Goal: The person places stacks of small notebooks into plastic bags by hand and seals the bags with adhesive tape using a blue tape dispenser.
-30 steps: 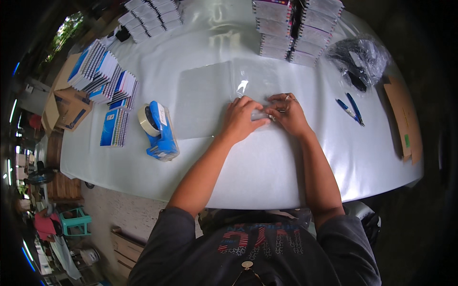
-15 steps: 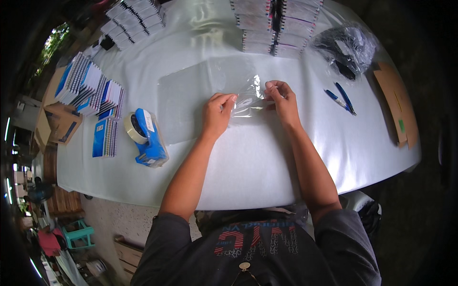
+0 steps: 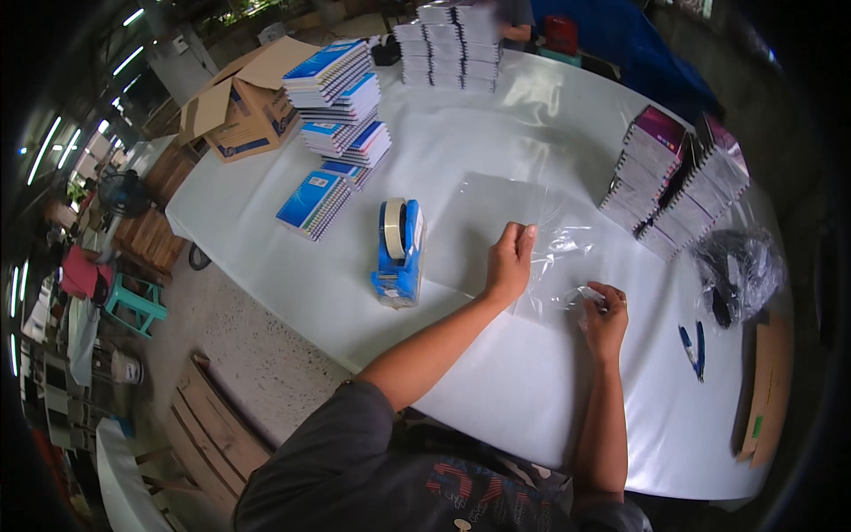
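Note:
A clear plastic bag or sheet (image 3: 558,288) lies spread over the table, shiny and wrinkled between my hands. My left hand (image 3: 510,262) pinches it near the middle, thumb and fingers pressed together. At its near right corner, my right hand (image 3: 606,321) has its fingers closed on a crumpled edge of the same plastic. Left of the plastic stands a blue tape dispenser (image 3: 398,275) carrying a wide roll of pale tape (image 3: 393,229).
Blue spiral notebooks (image 3: 330,75) are stacked at the left, beside an open cardboard box (image 3: 244,120). More notebook stacks stand at the back (image 3: 449,44) and right (image 3: 651,168). Blue pens (image 3: 694,350), a bundled clear bag (image 3: 740,266) and a cardboard strip (image 3: 764,395) lie rightward.
My head view has swung left, so the table things appear shifted and turned. My right hand has come nearer to me along the plastic's edge; both hands stay on the plastic.

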Demonstrator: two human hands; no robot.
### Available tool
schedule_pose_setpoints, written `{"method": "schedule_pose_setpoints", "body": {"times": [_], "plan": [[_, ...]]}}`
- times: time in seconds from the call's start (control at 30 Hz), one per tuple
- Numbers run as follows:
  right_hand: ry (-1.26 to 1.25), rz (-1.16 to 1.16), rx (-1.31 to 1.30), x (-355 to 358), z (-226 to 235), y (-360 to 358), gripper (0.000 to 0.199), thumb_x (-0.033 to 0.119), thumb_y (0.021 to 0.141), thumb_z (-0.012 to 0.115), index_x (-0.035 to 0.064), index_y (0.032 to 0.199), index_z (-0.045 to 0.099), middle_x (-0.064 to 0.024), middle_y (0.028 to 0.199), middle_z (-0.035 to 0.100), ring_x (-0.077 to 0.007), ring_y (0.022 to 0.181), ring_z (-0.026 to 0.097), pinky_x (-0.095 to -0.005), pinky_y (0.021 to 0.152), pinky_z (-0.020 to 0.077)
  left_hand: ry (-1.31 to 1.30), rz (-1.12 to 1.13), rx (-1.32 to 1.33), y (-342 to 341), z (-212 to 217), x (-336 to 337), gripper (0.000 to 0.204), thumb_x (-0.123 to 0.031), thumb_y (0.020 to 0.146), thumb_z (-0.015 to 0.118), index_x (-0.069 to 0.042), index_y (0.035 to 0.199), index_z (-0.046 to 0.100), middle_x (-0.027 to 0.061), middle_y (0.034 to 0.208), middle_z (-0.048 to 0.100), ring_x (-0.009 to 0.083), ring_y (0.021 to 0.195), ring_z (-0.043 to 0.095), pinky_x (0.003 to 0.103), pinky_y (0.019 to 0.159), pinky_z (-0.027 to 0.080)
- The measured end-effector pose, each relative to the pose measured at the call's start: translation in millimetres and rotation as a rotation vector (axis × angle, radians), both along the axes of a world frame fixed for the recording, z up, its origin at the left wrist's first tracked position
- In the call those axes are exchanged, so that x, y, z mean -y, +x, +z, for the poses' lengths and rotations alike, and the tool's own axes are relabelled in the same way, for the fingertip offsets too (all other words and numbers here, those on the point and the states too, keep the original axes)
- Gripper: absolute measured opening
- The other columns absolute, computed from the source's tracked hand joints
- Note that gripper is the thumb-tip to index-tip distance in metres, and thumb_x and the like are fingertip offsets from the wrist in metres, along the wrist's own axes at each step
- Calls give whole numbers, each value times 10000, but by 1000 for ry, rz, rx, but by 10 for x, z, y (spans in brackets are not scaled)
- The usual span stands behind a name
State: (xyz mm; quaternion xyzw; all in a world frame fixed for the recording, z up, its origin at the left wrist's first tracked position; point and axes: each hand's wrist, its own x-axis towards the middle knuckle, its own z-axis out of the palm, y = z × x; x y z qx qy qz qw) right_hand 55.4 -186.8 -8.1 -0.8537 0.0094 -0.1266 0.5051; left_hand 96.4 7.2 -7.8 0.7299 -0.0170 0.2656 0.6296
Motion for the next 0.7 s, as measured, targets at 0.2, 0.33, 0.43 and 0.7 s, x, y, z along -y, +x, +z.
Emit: {"method": "schedule_pose_setpoints", "body": {"times": [0.2,0.33,0.43,0.7], "plan": [[-249,-143,167,90,-80,5,249,14,746,608,57,980,679,-159,1112,550,-277,930,557,-343,795,465,209,-12,-46,-44,262,-136,143,-186,875,629,-56,868,570,44,591,470,138,509,421,295,491,357],[-741,-185,506,-323,359,-239,286,102,743,655,86,1027,676,-145,1243,511,-354,1132,463,-429,972,366,260,219,295,35,115,-246,91,-116,864,612,-49,925,624,84,780,579,221,708,557,308,599,435],[-572,381,271,-341,269,-310,481,294,765,670,144,1214,587,-125,1349,447,-369,1246,384,-521,1047,248,189,203,319,26,177,-215,119,-75,854,597,-61,966,634,109,983,606,274,893,574,331,726,450],[-865,596,-44,-634,19,-338,772,598,805,549,137,1399,376,-133,1462,320,-380,1389,163,-568,1099,101,521,77,766,-405,478,-62,317,-61,697,671,-135,1005,665,64,1094,590,258,969,577,359,799,423]]}}
